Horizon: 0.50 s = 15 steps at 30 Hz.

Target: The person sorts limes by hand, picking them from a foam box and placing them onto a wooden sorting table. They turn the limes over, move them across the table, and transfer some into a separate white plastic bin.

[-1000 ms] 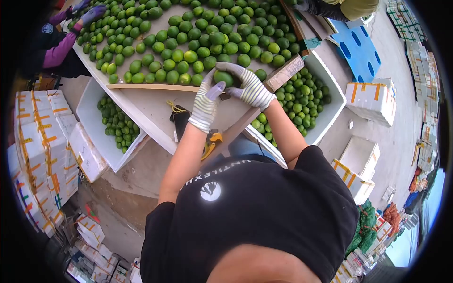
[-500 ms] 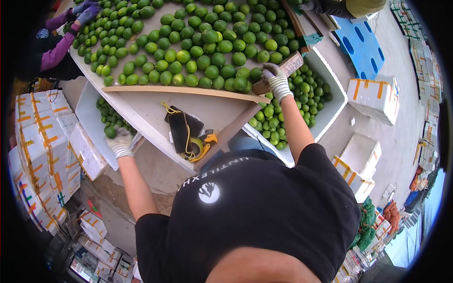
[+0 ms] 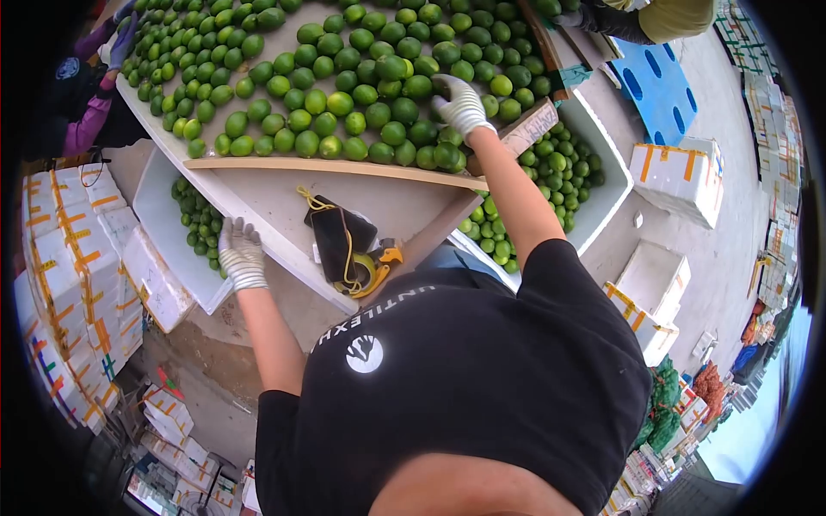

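Note:
Many green limes cover the sorting table. My left hand, in a white glove, is open with its fingers stretched out at the edge of the left white bin, beside the limes inside it. Over the table limes reaches my right hand, also gloved. Its fingers are apart, nearest the limes at the table's right end, and no lime shows in its grasp. Below that wrist, a wooden board with writing borders the right white bin, which holds more limes.
A dark phone with a yellow cord and a yellow tape dispenser lie in the table's corner section. Co-workers' sleeves show at upper left and upper right. Foam boxes are stacked at left; a blue pallet lies at right.
My left hand has let go of a lime at the left bin and moved right and slightly down. My right hand has moved up and left from the wooden board onto the table limes.

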Tool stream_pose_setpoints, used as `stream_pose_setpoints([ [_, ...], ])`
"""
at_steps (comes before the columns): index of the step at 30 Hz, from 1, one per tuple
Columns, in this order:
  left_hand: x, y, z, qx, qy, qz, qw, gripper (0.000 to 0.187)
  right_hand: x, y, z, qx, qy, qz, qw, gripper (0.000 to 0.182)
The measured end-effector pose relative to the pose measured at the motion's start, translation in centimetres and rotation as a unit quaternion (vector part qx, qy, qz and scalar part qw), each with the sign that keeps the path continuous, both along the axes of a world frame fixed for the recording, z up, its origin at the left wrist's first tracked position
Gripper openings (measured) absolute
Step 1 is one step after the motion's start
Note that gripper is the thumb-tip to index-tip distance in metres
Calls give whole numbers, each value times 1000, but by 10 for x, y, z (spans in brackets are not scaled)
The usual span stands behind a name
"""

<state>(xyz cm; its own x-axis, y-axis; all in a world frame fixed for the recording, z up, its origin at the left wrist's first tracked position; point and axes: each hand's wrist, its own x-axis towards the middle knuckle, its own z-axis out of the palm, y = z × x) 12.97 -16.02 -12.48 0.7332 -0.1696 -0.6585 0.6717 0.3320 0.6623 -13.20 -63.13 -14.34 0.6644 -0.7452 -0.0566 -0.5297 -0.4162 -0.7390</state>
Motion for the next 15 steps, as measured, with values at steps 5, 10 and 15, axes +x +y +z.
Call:
stream_pose_setpoints([
  [5,-46,-46,13,22,-5,-46,999,39,36,5,27,-242,274,144,920,59],
  [10,-56,-91,14,11,-6,-67,998,40,50,-14,41,-249,333,205,886,54],
  [15,-76,-142,45,97,-123,-175,972,41,26,-35,30,-230,297,94,922,32],
])
